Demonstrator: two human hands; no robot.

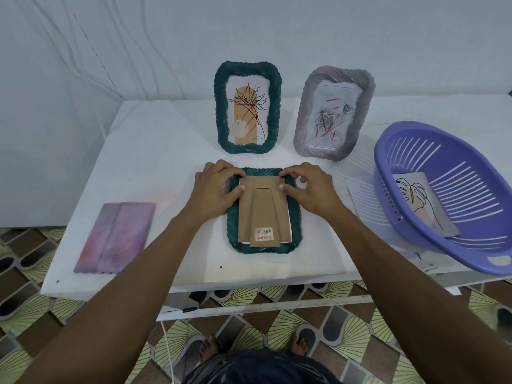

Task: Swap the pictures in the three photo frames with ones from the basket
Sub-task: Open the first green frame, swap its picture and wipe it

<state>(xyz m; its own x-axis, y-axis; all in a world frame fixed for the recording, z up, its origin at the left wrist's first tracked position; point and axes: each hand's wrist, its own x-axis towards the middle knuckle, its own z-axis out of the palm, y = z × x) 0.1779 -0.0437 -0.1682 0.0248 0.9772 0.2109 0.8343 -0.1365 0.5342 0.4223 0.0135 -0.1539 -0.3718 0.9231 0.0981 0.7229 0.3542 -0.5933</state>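
— Hands, where are they?
— Left hand (216, 187) and right hand (307, 187), apart, each grip a top corner of the green frame (263, 250), thumbs on its cardboard back (263, 209). It lies face down on the table (166, 151).
— And the basket (457, 259)?
— At the right, one picture (421, 200) inside.

The purple slotted plastic basket (454, 253) is cut by the right edge. The face-down dark green wavy photo frame (232, 234) hides its picture; its barcode sticker (264, 234) is illegible.
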